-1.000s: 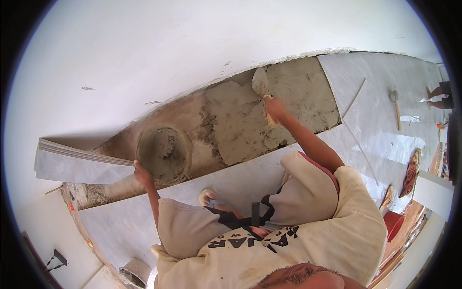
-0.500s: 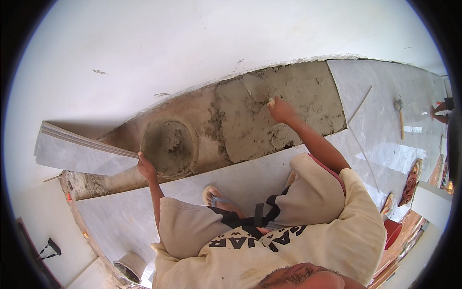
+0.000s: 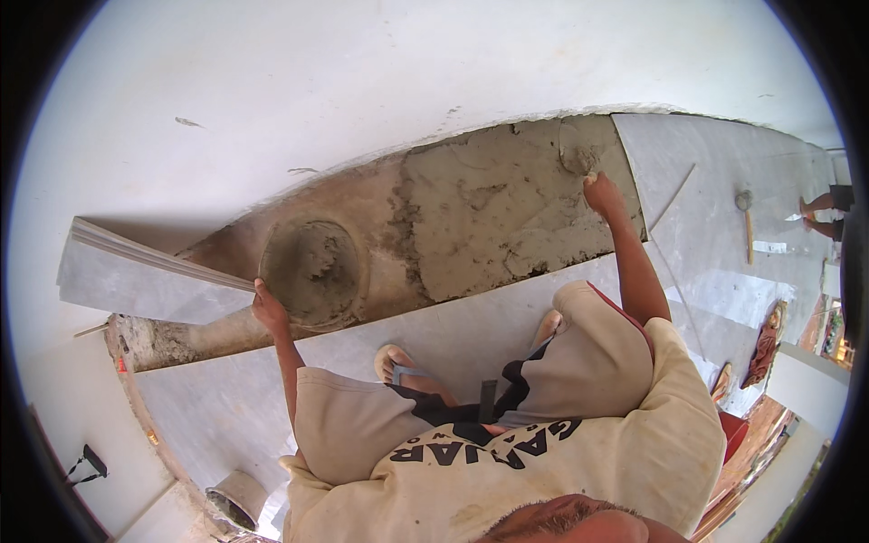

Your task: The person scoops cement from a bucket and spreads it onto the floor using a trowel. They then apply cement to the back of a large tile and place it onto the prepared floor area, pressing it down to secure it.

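Note:
My right hand is closed round the handle of a trowel. Its mortar-smeared blade lies on a bed of wet grey mortar, near the edge of the laid floor tiles. At left, my left hand grips the near corner of a stack of large grey tiles, its fingers partly hidden. The stack leans at a slant by the wall. Beside that hand stands a round bucket with grey mortar in it.
Laid grey tiles run off to the right, with a mallet and a thin strip on them. A second bucket lies at lower left. The white wall borders the mortar. Another person's legs show at far right.
My right hand has carried the trowel to the right across the mortar, toward the laid tiles. The mortar's middle looks smoother. My left hand stays at the tile stack's corner.

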### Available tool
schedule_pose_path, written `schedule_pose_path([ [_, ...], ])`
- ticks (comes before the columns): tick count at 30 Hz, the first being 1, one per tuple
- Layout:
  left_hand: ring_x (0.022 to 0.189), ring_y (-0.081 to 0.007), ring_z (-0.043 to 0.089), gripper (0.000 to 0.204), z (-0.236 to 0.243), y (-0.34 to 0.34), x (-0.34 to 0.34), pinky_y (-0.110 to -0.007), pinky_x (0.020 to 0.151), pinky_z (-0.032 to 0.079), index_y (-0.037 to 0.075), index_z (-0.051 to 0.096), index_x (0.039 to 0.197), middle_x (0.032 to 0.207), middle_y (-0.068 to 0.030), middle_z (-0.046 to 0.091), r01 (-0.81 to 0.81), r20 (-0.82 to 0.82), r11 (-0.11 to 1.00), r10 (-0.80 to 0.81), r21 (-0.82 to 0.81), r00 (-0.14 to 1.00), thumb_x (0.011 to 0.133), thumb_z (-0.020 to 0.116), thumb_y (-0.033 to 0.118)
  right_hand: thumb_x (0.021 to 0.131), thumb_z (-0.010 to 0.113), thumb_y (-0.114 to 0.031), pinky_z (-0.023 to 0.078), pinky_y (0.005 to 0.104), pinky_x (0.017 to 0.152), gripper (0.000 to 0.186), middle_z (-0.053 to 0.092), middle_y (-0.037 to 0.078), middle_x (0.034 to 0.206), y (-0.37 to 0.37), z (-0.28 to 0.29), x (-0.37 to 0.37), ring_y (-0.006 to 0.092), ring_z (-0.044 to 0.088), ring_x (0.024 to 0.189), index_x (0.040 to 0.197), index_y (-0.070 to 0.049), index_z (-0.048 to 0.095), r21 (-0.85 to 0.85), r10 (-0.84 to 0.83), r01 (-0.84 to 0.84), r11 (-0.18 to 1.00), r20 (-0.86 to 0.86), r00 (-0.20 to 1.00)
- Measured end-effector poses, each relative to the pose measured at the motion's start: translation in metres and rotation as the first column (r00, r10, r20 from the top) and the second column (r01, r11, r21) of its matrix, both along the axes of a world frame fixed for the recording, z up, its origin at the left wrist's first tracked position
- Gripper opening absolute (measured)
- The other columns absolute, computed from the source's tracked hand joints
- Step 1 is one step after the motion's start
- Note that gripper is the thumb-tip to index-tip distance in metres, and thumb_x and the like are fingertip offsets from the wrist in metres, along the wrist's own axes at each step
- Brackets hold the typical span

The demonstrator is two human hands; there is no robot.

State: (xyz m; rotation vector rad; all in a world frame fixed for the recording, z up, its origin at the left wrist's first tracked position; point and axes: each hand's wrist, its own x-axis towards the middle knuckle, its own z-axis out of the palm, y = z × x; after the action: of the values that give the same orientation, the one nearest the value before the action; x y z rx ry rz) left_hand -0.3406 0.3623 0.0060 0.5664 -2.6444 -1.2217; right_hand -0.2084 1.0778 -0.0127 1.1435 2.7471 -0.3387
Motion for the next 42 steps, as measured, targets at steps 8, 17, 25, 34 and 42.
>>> schedule_pose_path([
  [8,0.086,-0.0388,0.066,0.066,-0.002,-0.002,0.0,-0.047,0.079,0.049,-0.01,0.069,0.108,0.098,-0.0271,0.07,-0.047,0.027,0.997,0.049,-0.068,0.998,0.1,0.046,0.052,0.094,0.048,-0.039,0.05,0.0446,0.06,0.05,0.062,0.02,0.069,-0.075,-0.031,-0.028,0.0344,0.063,0.056,0.097,0.011,0.054,-0.511,-0.026,-0.077,0.856,-0.191,0.981],
  [17,0.087,-0.0372,0.066,0.065,-0.013,-0.018,-0.001,-0.046,0.08,0.048,-0.01,0.069,0.106,0.096,-0.027,0.071,-0.015,-0.008,1.0,0.015,-0.008,1.0,0.1,0.046,0.051,0.095,0.047,-0.038,0.045,0.0536,0.096,0.056,0.061,0.032,0.118,-0.117,-0.007,-0.035,0.0461,0.058,0.113,0.131,0.005,0.049,-0.285,0.199,-0.189,0.94,0.006,0.98],
  [25,0.078,-0.0405,0.06,0.062,-0.011,-0.012,-0.003,-0.047,0.076,0.046,-0.009,0.068,0.101,0.086,-0.03,0.066,-0.043,-0.02,0.996,0.041,-0.081,0.999,0.1,0.046,0.049,0.093,0.053,-0.04,0.049,0.0486,0.084,0.049,0.068,0.026,0.102,-0.083,0.016,-0.001,0.0399,0.066,0.1,0.113,0.004,0.059,-0.504,0.018,-0.008,0.864,0.016,1.0],
  [34,0.065,-0.0352,0.047,0.058,0.025,0.019,0.007,-0.046,0.066,0.041,-0.009,0.062,0.083,0.069,-0.0253,0.055,-0.042,-0.039,0.993,0.038,-0.109,0.999,0.099,0.05,0.046,0.09,0.062,-0.035,0.051,0.0443,0.08,0.042,0.067,0.021,0.095,-0.192,0.137,-0.035,0.0349,0.066,0.091,0.117,-0.003,0.061,-0.445,0.559,-0.566,0.694,-0.164,0.813],
  [42,0.068,-0.0417,0.052,0.053,0.077,0.084,0.007,-0.048,0.068,0.043,-0.005,0.059,0.078,0.072,-0.0263,0.056,0.072,-0.032,0.987,-0.078,-0.143,0.996,0.099,0.051,0.042,0.09,0.065,-0.026,0.052,0.0446,0.082,0.04,0.064,0.018,0.107,-0.263,0.177,-0.085,0.0353,0.065,0.098,0.124,-0.007,0.057,0.026,0.936,-0.935,0.353,-0.007,0.353],
])
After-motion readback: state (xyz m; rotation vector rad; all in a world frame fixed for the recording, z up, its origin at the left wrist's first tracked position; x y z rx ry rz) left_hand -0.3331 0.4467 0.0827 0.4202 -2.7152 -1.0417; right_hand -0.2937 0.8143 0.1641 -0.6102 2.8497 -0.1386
